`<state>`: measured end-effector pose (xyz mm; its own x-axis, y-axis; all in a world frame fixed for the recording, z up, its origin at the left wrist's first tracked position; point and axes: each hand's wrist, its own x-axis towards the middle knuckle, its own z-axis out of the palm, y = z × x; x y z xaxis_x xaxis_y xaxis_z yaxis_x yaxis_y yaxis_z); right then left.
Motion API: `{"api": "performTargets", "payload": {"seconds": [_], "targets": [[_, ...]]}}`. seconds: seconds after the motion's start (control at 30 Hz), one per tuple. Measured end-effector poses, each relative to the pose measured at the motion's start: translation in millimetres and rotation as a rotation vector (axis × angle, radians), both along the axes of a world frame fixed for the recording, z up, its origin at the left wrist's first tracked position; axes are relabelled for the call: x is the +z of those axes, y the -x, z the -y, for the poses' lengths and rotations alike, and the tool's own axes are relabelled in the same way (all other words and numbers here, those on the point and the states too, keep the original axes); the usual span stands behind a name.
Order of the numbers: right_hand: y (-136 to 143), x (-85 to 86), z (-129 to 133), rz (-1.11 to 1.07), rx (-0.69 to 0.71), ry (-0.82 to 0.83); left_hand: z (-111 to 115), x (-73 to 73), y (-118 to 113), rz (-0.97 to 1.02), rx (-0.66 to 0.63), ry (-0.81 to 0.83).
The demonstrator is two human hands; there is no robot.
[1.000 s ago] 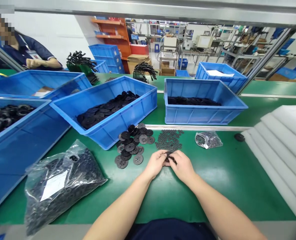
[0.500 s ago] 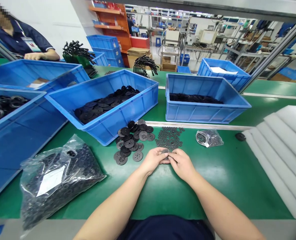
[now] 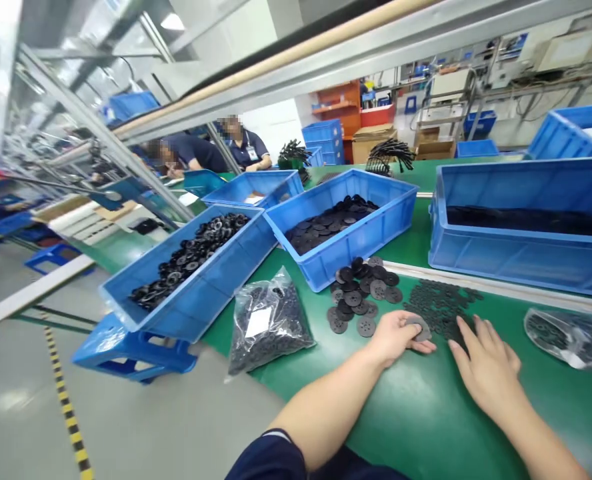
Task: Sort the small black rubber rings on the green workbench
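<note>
Between thumb and fingers, my left hand (image 3: 399,337) grips a dark grey disc (image 3: 419,327) just above the green table (image 3: 401,407). My right hand (image 3: 489,360) is apart from it, fingers spread at the near edge of many small dark rings (image 3: 439,303) lying flat on the table. Whether a fingertip touches a ring I cannot tell. Left of the rings lies a loose heap of black and grey discs (image 3: 360,293), some with holes round the centre. Right of my right hand lies a clear bag (image 3: 571,339) of small dark parts.
Blue bins of black discs stand behind, one at centre (image 3: 361,243) and one at right (image 3: 516,257). Another bin (image 3: 226,287) holds black rings. A full plastic bag (image 3: 271,327) lies at the left table edge, near a blue stool (image 3: 131,350). Two people sit beyond.
The view has swung left, showing the floor and stool. My right hand has left the disc and moved right to the small rings, its fingers spreading. My left hand still holds the disc.
</note>
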<state>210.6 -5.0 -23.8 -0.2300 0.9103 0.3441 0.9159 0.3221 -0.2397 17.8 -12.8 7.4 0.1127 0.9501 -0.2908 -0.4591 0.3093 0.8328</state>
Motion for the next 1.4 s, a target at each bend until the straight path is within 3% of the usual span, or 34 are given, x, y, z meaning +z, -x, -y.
{"api": "performTargets", "payload": {"seconds": [0.2, 0.4, 0.57, 0.67, 0.8, 0.87, 1.13, 1.4], "targets": [[4.9, -8.9, -1.1, 0.110, -0.012, 0.040, -1.3, 1.1, 1.7, -0.009, 0.052, -0.044], [0.0, -17.1, -6.6, 0.061, -0.003, -0.015, -5.4, 2.6, 9.3, -0.066, 0.175, -0.106], [0.6, -10.5, -5.4, 0.033, 0.008, -0.033, -16.5, 3.4, 23.5, -0.063, 0.235, -0.094], [-4.2, -6.9, -5.1, 0.041, 0.018, -0.025, -29.7, 10.0, 33.9, -0.220, 0.159, -0.102], [-16.0, -11.6, -10.8, 0.024, 0.028, -0.039, -50.6, 24.2, 48.0, -0.887, 0.070, -0.217], [-21.3, -14.6, -14.5, 0.008, 0.032, -0.057, -60.1, 30.4, 54.4, -1.077, 0.054, -0.268], [-31.8, -12.5, -18.1, 0.012, 0.012, -0.056, -88.8, 35.0, 65.9, -1.428, -0.234, -0.315], [-36.9, -13.4, -20.0, -0.043, 0.053, -0.011, -87.1, 30.3, 69.7, -1.462, -0.306, -0.365]]}}
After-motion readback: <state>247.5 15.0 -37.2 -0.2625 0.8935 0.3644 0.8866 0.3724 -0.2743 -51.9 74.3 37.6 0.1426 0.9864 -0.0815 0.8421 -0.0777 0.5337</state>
